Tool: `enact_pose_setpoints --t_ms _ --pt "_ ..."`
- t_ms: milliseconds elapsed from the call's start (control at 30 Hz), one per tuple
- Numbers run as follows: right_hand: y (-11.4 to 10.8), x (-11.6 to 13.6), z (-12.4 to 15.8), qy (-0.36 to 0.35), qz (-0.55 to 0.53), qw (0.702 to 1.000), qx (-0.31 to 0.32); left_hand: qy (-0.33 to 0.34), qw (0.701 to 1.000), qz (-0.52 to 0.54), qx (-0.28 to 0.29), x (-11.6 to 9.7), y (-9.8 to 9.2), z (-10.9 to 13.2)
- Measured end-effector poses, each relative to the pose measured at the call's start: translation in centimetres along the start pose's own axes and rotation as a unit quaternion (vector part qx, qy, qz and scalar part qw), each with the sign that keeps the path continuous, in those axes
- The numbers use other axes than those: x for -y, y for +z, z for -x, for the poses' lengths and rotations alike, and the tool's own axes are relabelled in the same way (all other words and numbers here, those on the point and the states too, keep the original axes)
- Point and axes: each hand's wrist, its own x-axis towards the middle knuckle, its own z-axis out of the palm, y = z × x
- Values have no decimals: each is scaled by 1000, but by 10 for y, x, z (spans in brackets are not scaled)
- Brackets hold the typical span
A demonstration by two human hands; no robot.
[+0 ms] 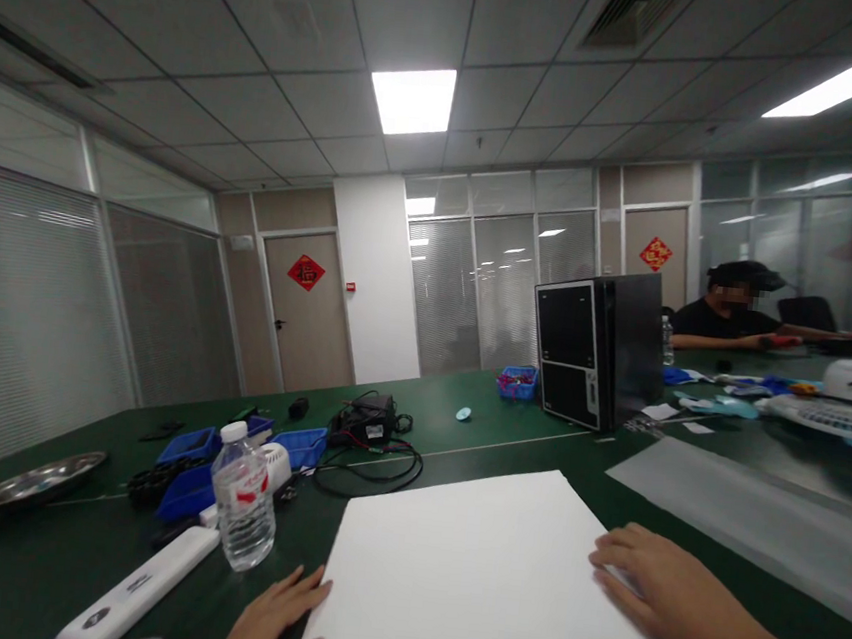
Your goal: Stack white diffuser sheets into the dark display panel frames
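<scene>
A large white flat rectangular panel or sheet point(462, 574) lies in front of me, with a dark grey strip along its near edge. I cannot make out whether it is paper, board or the top of a box. At its left edge, my left hand point(281, 615) has its fingers apart, fingertips and thumb touching the side. Across from it, my right hand point(660, 588) rests along the right edge, fingers stretched out and lightly bent, fingertips on the white surface. Neither hand visibly wraps around anything. A water bottle point(243, 503) stands upright just beyond my left hand.
A white power strip-like bar point(135, 593) lies left. Behind are blue bins point(299, 446), a black adapter with cables point(367, 419) and a metal tray point(41, 481). A black computer case point(596, 351) stands ahead; a translucent sheet point(746, 511) lies right. Another person point(732, 314) sits far right.
</scene>
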Motion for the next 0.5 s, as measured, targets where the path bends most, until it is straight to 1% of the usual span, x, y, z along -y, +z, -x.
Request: enact_pose_setpoints --t_ms 100,167,233,267,333,400,433,500 --pt "-4 6 -1 5 -20 1000 24 -15 1000 22 14 -14 -10 -2" --pt "-4 4 -2 21 -20 999 35 -26 999 39 9 -26 -18 -4" --pt "-4 -5 -3 46 -13 998 29 -33 998 47 16 -36 -24 -7" --pt "-3 -14 -4 60 -7 998 20 -36 998 46 17 -40 -26 -8" --pt "-2 -40 -3 90 17 996 -10 -43 998 38 21 -43 -26 -10" --pt "0 -77 1 132 70 987 -61 -47 998 28 22 -40 -24 -10" --pt "1 -98 5 161 108 977 -89 -48 998 26 21 -37 -22 -9" --pt "4 -138 17 246 175 944 -129 -48 998 26 14 -29 -17 -6"
